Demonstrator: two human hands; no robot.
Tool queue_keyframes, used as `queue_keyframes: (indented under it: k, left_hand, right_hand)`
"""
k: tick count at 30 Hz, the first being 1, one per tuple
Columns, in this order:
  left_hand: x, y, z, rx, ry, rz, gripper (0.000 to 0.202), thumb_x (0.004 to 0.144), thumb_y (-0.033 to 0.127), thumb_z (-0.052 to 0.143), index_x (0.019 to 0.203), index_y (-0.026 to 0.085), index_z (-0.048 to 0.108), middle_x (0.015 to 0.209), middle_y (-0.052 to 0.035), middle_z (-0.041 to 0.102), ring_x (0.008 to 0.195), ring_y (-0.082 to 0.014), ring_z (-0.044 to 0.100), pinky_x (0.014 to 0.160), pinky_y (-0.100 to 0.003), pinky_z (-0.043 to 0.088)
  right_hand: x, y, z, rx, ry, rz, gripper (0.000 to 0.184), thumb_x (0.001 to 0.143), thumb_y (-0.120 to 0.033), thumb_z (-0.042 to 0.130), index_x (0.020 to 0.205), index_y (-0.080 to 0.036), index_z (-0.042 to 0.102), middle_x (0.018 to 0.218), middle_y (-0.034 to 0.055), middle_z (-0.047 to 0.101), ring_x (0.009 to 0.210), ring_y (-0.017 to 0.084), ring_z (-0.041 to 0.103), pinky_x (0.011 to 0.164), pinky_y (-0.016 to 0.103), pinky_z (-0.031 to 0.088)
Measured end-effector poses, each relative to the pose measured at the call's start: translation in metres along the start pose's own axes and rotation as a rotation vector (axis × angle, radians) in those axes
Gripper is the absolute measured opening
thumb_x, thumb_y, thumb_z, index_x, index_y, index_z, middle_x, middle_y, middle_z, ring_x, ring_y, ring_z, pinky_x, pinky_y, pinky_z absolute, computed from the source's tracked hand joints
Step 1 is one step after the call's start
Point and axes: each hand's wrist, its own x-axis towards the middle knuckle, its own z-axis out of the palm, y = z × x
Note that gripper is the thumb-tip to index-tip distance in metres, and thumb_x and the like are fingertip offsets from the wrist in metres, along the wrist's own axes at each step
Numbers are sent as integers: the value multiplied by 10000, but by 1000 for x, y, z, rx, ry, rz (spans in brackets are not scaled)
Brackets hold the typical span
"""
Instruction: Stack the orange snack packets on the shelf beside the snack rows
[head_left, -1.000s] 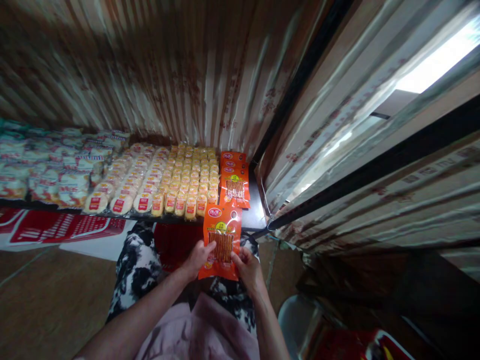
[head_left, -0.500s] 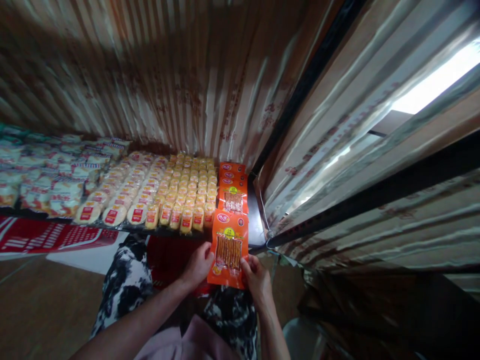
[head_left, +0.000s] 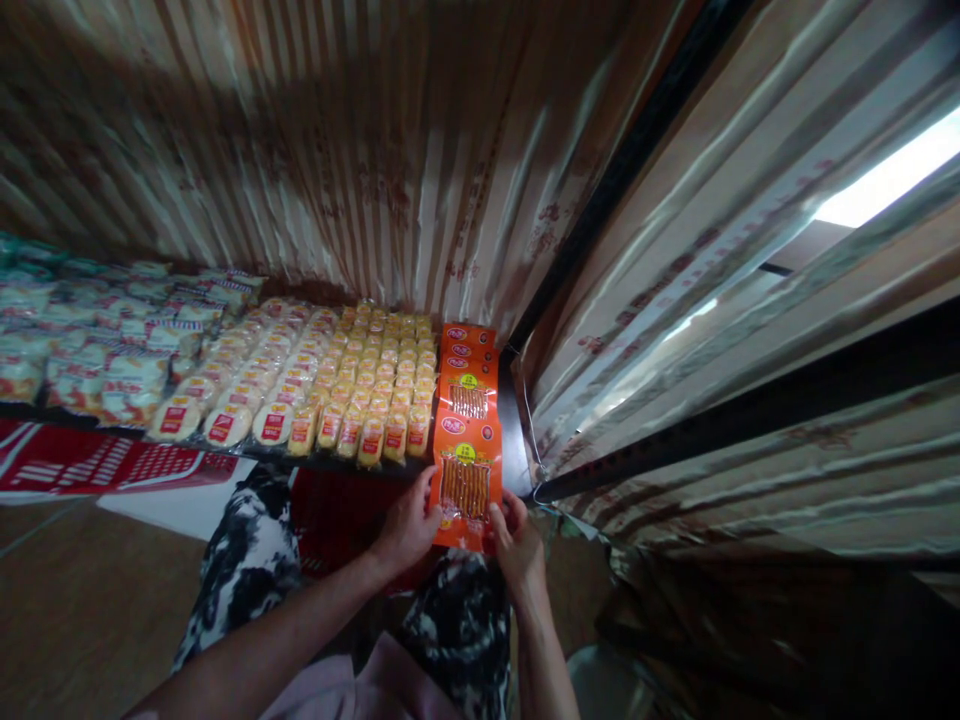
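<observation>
Head view showed your left hand (head_left: 409, 525) and right hand (head_left: 517, 545) pinching a packet (head_left: 466, 485) by its lower edge, top overlapping the orange row (head_left: 469, 375) ahead; snack rows (head_left: 352, 385) leftward lay filled, packet not yet released.

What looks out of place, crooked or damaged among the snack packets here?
Nothing looks damaged or spilled. The rows of yellow packets and the orange column lie straight. Only the orange packet held in the left hand and right hand differs: its lower end hangs past the table front edge.
</observation>
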Motion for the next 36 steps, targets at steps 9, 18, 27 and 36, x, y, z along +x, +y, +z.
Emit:
queue_keyframes:
  k: [9, 18, 27, 36]
  left_hand:
    - [9, 13, -1, 325, -52, 108, 275, 786, 160, 449, 944, 171, 674, 1007, -98, 652, 967, -216, 615, 897, -310, 452]
    - [24, 22, 0, 415, -69, 115, 229, 803, 188, 477, 912, 157, 676, 1007, -98, 664, 946, -204, 622, 868, -294, 461]
    - [36, 31, 2, 385, -19, 70, 285, 814, 221, 468, 1006, 118, 652, 1035, -102, 667, 967, -191, 616, 881, -278, 461]
    - [53, 35, 17, 329, 70, 50, 224, 787, 175, 464, 944, 122, 615, 1024, -110, 638, 979, -200, 596, 900, -298, 455]
  right_hand:
    - [6, -3, 2, -8, -38, -45, 509, 734, -574, 502, 951, -163, 710, 986, 137, 727, 909, 271, 680, 810, 386, 535]
    - [17, -6, 1, 4, -23, -79, 535, 722, -575, 507, 919, -130, 730, 954, 163, 726, 899, 288, 676, 824, 423, 530]
    - [30, -19, 6, 21, -24, -120, 497, 777, -523, 510, 985, -119, 712, 1008, 156, 706, 964, 265, 649, 894, 399, 503]
    - [50, -23, 17, -54, 30, -209, 516, 757, -538, 477, 960, -123, 708, 988, 165, 700, 966, 287, 631, 908, 445, 480]
